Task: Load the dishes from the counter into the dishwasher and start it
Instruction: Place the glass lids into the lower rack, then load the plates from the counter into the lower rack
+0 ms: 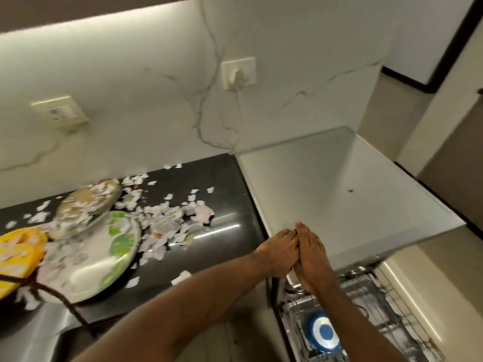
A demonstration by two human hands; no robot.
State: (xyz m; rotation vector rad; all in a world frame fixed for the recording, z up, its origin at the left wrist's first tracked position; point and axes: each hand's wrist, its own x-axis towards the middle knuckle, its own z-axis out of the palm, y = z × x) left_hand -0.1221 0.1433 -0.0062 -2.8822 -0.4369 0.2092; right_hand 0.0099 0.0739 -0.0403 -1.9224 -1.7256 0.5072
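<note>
Dishwasher rack [392,304] holds a blue-ringed plate [324,331]; left hand [281,253] and right hand [311,258] press flat together, empty; plates [104,257] on the worktop [222,239] blurred.

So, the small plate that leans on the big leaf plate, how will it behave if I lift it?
The small plate rests tilted on the leaf plate, so it may slide or tip when touched. Many paper scraps cover it and would likely spill off. It looks rigid, but blur hides the material.

On the glossy black counter [224,184] a round white plate [104,259] is patterned with green leaves; a round blue dish [325,331] is ringed white.
</note>
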